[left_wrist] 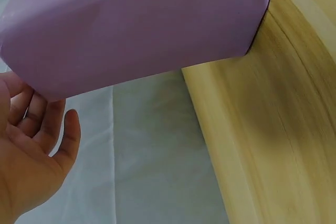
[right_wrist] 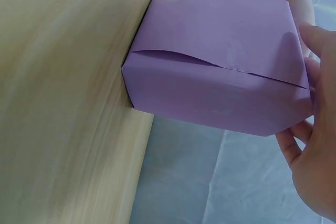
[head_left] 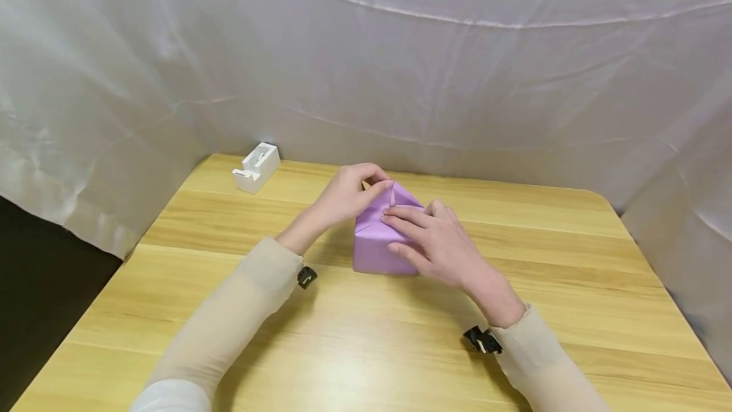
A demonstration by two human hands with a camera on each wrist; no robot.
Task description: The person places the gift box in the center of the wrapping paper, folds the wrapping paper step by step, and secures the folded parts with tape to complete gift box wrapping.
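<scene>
A box wrapped in purple paper (head_left: 379,252) stands on the wooden table, with the folded paper end facing up. My left hand (head_left: 350,192) is at the far left of this end, pinching a pointed paper flap (head_left: 405,194) between thumb and fingers. From the right, my right hand (head_left: 439,240) presses its fairly straight fingers on the folded paper, its thumb lying against the near side. A long paper seam runs across the purple box (right_wrist: 226,77) in the right wrist view, lifted a little at one part. In the left wrist view, the box (left_wrist: 142,30) hides some fingertips.
At the table's back left corner stands a white tape dispenser (head_left: 257,168). A pale grey curtain (head_left: 400,81) hangs behind the wooden table (head_left: 537,259) and along its sides. Black straps show at both sleeve cuffs.
</scene>
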